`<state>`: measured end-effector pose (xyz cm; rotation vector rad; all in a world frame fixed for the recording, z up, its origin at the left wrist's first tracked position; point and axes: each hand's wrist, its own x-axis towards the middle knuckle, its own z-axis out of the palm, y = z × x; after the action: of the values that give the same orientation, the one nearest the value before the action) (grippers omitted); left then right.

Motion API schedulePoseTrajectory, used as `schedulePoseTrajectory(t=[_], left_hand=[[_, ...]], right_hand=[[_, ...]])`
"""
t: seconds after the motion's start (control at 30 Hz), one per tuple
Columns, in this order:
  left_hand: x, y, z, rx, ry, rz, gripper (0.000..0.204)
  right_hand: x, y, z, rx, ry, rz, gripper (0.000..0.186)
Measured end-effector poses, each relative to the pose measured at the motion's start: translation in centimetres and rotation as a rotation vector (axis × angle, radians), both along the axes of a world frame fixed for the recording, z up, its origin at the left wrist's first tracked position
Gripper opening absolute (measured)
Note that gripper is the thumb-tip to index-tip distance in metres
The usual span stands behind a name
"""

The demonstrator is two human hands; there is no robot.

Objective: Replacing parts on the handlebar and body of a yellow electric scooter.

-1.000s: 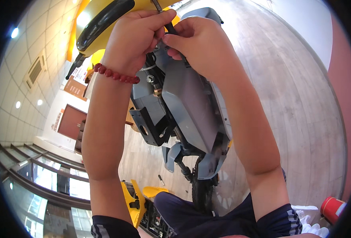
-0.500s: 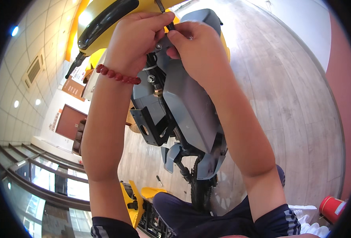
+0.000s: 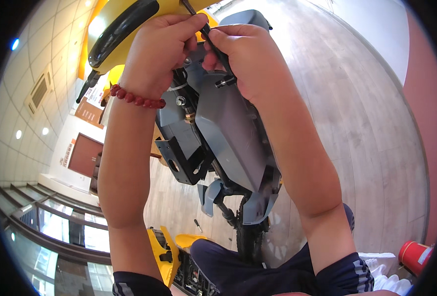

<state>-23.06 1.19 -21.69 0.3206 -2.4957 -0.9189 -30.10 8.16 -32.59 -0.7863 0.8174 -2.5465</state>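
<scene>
Both hands are raised at the top over a grey two-wheeled vehicle (image 3: 228, 133). My left hand (image 3: 161, 52), with a red bead bracelet (image 3: 137, 100) on the wrist, pinches a thin black cable (image 3: 220, 55) between thumb and fingers. Just beside it, my right hand (image 3: 250, 54) pinches the same cable lower down. A short black connector-like end (image 3: 224, 81) hangs out below the right hand. Close behind the left hand is a yellow body panel (image 3: 174, 15) with a long black curved part (image 3: 124, 32). Under the hands, the frame shows a bolt (image 3: 180, 100) and a black bracket (image 3: 179, 163).
The vehicle's black tyre (image 3: 250, 241) stands between my knees. Yellow parts (image 3: 161, 251) and a small dark tool-like piece (image 3: 198, 225) lie on the wooden floor (image 3: 366, 167) at lower left. A red cylinder (image 3: 415, 256) stands at lower right. Glass panels (image 3: 55, 222) line the left.
A longer stretch of the black cable and its connector-like end now show below my right hand. Both hands and the vehicle sit slightly further left in view.
</scene>
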Motion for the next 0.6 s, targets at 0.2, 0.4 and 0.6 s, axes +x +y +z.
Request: schedulePoseTrajectory(t=[0.2,0.4,0.6], left_hand=[[-0.2,0.2,-0.5,0.065,0.099,0.018,0.022],[-0.2,0.6,-0.3,0.029,0.079,0.04,0.021],[0.1,0.3,-0.5,0.068,0.081,0.006,0.02]], right_hand=[[0.8,-0.2,-0.5,0.047,0.263,-0.501,0.028],[0.0,-0.5,-0.1,0.134,0.201,-0.377,0.024],[-0.4,-1.0,-0.5,-0.145,0.063,0.068,0.022]])
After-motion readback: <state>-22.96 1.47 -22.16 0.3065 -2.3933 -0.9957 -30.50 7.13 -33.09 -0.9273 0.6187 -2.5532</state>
